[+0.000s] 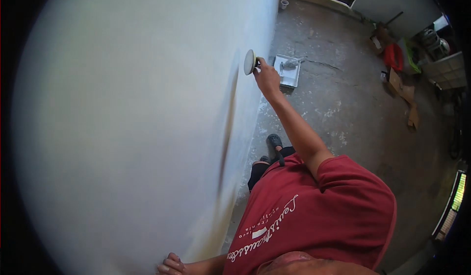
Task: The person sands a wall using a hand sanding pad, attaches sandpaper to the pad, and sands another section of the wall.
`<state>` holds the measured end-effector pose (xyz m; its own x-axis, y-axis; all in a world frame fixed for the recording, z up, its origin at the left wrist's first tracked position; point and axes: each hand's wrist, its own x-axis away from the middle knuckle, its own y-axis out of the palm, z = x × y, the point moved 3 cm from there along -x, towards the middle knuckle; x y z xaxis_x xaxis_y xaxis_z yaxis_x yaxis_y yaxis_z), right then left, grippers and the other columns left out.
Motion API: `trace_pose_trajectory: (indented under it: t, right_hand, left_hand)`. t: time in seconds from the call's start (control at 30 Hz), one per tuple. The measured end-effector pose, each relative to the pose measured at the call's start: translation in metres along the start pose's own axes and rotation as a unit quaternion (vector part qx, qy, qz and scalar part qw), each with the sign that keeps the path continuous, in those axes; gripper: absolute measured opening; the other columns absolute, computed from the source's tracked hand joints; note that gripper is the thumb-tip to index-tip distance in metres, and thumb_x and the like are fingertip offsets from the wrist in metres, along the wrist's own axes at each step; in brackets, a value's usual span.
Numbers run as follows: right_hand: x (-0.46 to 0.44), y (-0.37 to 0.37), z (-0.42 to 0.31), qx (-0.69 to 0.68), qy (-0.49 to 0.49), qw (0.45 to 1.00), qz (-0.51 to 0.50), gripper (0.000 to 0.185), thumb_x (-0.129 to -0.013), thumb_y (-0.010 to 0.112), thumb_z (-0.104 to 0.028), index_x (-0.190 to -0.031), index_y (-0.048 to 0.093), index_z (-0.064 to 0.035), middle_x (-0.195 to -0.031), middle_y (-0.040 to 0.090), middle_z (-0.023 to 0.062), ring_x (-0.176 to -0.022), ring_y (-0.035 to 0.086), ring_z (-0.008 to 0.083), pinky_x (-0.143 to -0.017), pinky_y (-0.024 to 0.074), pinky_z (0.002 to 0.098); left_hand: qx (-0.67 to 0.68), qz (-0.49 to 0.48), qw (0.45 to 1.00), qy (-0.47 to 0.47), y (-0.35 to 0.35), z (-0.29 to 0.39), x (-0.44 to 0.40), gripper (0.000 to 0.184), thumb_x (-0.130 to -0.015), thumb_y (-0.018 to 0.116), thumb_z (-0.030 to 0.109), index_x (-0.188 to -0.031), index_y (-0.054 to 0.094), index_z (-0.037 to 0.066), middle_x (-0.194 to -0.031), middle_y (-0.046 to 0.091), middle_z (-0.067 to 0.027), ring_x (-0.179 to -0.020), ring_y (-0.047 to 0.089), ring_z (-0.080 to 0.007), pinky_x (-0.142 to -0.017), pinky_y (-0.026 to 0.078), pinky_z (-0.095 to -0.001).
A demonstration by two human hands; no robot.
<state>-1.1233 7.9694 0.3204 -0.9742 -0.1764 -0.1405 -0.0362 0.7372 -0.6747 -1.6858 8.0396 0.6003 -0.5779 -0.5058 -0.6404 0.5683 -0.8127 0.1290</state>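
Observation:
My right hand (266, 76) reaches forward along the pale wall (142, 103), its fingers closed on the back of a round sanding pad (249, 62). The pad's whitish disc faces the wall on the left and has a pale yellowish edge. From this angle I cannot tell whether the disc touches the surface; a shadow falls on the wall beside it. Down at the bottom edge, my left hand (171, 264) is beside the wall with its fingers loosely bent and slightly apart. Part of it is cut off by the frame, and nothing shows in it.
On the paint-spotted concrete floor (333, 84), a white paint tray (293, 78) holds a roller. A small white cup (284, 4) stands farther back. Cardboard (401, 88), a red bag (393, 56) and other items lie along the far right. My feet (274, 140) are close to the wall.

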Motion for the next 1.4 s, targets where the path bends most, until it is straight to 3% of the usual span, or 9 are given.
trace_pose_trajectory:
  t: [0.37, 0.43, 0.63, 1.07, 1.17, 1.23, 1.27, 1.37, 1.4]
  right_hand:
    - [0.017, 0.05, -0.048, -0.182, -0.073, 0.98, -0.033, 0.065, -0.091, 0.059, -0.02, -0.146, 0.027, -0.0064, -0.109, 0.063, 0.0268, -0.092, 0.064, 0.0431, -0.08, 0.0512, 0.0464]
    - [0.01, 0.052, -0.049, -0.295, -0.062, 0.948, -0.1, 0.074, -0.097, 0.051, -0.031, -0.149, 0.01, 0.0026, -0.132, 0.049, 0.0324, -0.119, 0.052, 0.0439, -0.1, 0.0419, 0.042]
    - [-0.004, 0.066, -0.047, -0.269, -0.065, 0.957, -0.093, 0.085, -0.099, 0.043, -0.046, -0.145, 0.002, 0.0133, -0.145, 0.025, 0.0389, -0.141, 0.025, 0.0405, -0.115, 0.021, 0.0363]
    - [-0.005, 0.051, -0.043, -0.282, -0.009, 0.939, -0.197, 0.096, -0.094, 0.04, -0.061, -0.147, 0.0, 0.0099, -0.143, 0.031, 0.0381, -0.134, 0.037, 0.0437, -0.11, 0.0304, 0.0374]
    - [-0.016, 0.054, -0.04, -0.25, -0.001, 0.948, -0.196, 0.097, -0.094, 0.04, -0.061, -0.147, -0.001, 0.0092, -0.143, 0.03, 0.0379, -0.133, 0.037, 0.0439, -0.11, 0.0304, 0.0379]
    - [-0.011, 0.052, -0.039, -0.256, 0.0, 0.941, -0.219, 0.098, -0.094, 0.039, -0.063, -0.147, -0.001, 0.0087, -0.143, 0.031, 0.0376, -0.134, 0.036, 0.0439, -0.11, 0.03, 0.0382]
    - [-0.005, 0.051, -0.038, -0.254, -0.015, 0.942, -0.221, 0.098, -0.094, 0.039, -0.063, -0.147, -0.002, 0.0084, -0.143, 0.03, 0.0376, -0.134, 0.037, 0.0437, -0.11, 0.0298, 0.0382]
    - [-0.003, 0.056, -0.035, -0.222, -0.026, 0.946, -0.236, 0.099, -0.094, 0.043, -0.061, -0.147, -0.003, 0.0084, -0.144, 0.028, 0.0378, -0.137, 0.032, 0.0411, -0.112, 0.0278, 0.0369]
    - [-0.006, 0.068, -0.031, -0.235, -0.067, 0.952, -0.187, 0.099, -0.094, 0.042, -0.061, -0.147, -0.003, 0.0081, -0.144, 0.028, 0.0383, -0.138, 0.031, 0.0407, -0.112, 0.0276, 0.0371]
  left_hand:
    - [0.043, -0.092, 0.994, 0.028, -0.055, -0.022, -0.033, 0.072, -0.076, 0.075, 0.054, -0.13, 0.044, 0.017, -0.109, 0.053, -0.0041, -0.083, 0.051, -0.0218, -0.077, 0.038, -0.0429]
    - [0.083, -0.137, 0.986, 0.036, -0.052, -0.028, -0.044, 0.074, -0.076, 0.076, 0.053, -0.131, 0.044, 0.017, -0.114, 0.053, -0.0051, -0.085, 0.052, -0.0213, -0.08, 0.04, -0.0422]
    - [0.111, -0.136, 0.984, 0.038, -0.052, -0.024, -0.031, 0.069, -0.077, 0.075, 0.051, -0.129, 0.045, 0.017, -0.111, 0.055, -0.0051, -0.085, 0.055, -0.0216, -0.08, 0.043, -0.0412]
    - [0.075, -0.129, 0.988, 0.04, -0.064, -0.022, -0.022, 0.073, -0.076, 0.074, 0.056, -0.13, 0.043, 0.017, -0.108, 0.056, -0.0059, -0.09, 0.055, -0.0236, -0.082, 0.042, -0.0424]
    - [0.089, -0.056, 0.994, 0.015, -0.068, -0.021, -0.019, 0.062, -0.07, 0.082, 0.051, -0.107, 0.048, 0.015, -0.086, 0.049, -0.0004, -0.064, 0.046, -0.014, -0.064, 0.031, -0.0325]
    - [0.054, -0.137, 0.989, 0.004, -0.028, -0.028, -0.032, 0.068, -0.083, 0.069, 0.053, -0.131, 0.042, 0.012, -0.116, 0.053, -0.0115, -0.1, 0.055, -0.0279, -0.086, 0.042, -0.0456]
    - [-0.025, -0.056, 0.998, -0.014, -0.04, -0.031, -0.016, 0.052, -0.077, 0.072, 0.057, -0.098, 0.054, 0.013, -0.08, 0.053, -0.0016, -0.06, 0.049, -0.0147, -0.059, 0.036, -0.033]
    - [-0.249, -0.222, 0.912, -0.239, 0.083, -0.118, -0.084, 0.05, -0.095, 0.045, 0.046, -0.093, 0.063, -0.001, -0.081, 0.064, -0.0128, -0.072, 0.061, -0.0265, -0.067, 0.049, -0.0421]
    - [-0.316, -0.256, 0.874, -0.267, 0.118, -0.153, -0.104, 0.032, -0.09, 0.058, 0.03, -0.1, 0.063, 0.0, -0.092, 0.064, -0.0135, -0.083, 0.062, -0.0263, -0.073, 0.048, -0.0414]
